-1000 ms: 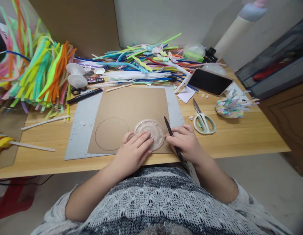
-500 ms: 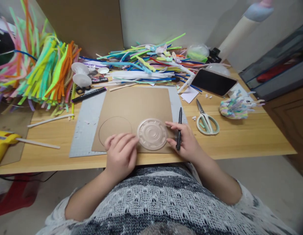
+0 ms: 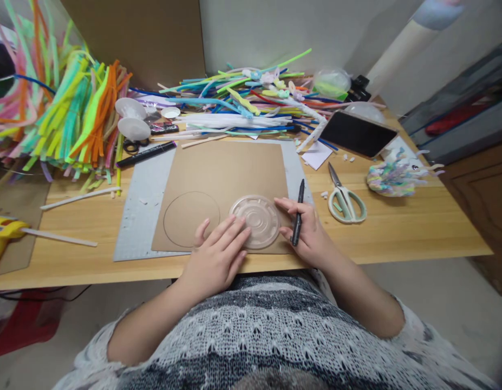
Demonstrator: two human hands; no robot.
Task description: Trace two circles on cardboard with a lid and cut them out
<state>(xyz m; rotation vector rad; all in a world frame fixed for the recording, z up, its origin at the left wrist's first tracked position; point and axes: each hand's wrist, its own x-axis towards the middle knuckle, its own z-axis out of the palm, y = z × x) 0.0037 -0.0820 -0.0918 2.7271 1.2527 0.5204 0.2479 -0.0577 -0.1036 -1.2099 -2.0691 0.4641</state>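
A clear round plastic lid (image 3: 259,219) lies flat on a brown cardboard sheet (image 3: 230,168), close to the table's front edge. My left hand (image 3: 218,252) is open, its stretched fingers resting on the lid's left rim. In my right hand (image 3: 310,233) a black pen (image 3: 298,214) is held, tip pointing down toward me; the forefinger reaches to the lid's right edge. Left of the lid, a circle outline (image 3: 191,219) is drawn on the cardboard. Under the sheet lies a grey cutting mat (image 3: 132,216).
Scissors (image 3: 345,200) lie to the right, near a fluffy pastel figure (image 3: 391,176) and a phone (image 3: 358,134). Pipe cleaners (image 3: 234,100) fill the back, with bundles (image 3: 72,114) at left. A yellow glue gun (image 3: 5,235) is far left; a black marker (image 3: 147,154) crosses the mat's corner.
My left hand has moved right from beside the lid onto its left rim, with the fingers stretched out. My right hand still holds the pen by the lid's right edge.
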